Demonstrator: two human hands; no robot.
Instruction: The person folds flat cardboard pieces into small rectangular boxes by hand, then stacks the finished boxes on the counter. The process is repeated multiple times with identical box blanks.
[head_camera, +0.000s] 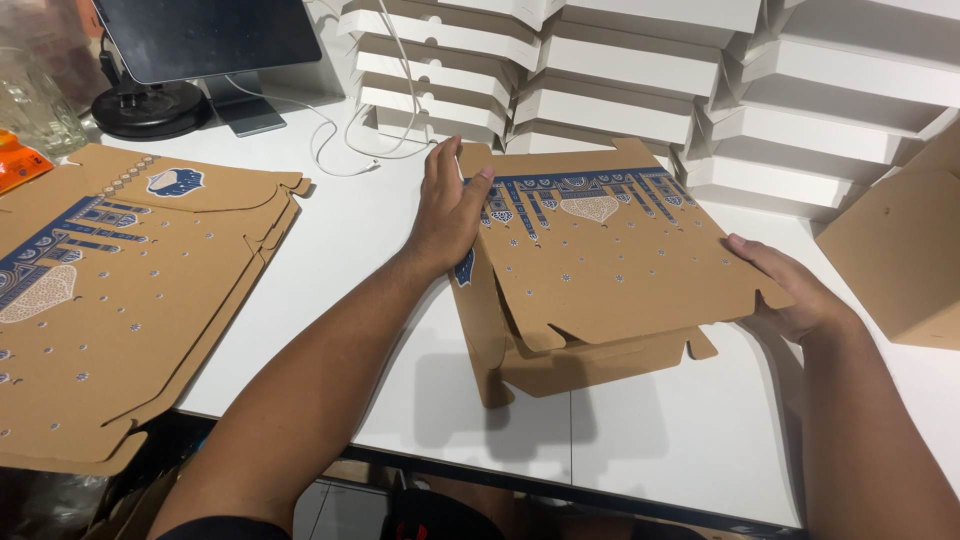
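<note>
Fingers (452, 178) flanking cardboard box (600, 260)

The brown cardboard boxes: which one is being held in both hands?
The half-folded box at centre, between left hand and right hand; the flat stack lies untouched.
</note>
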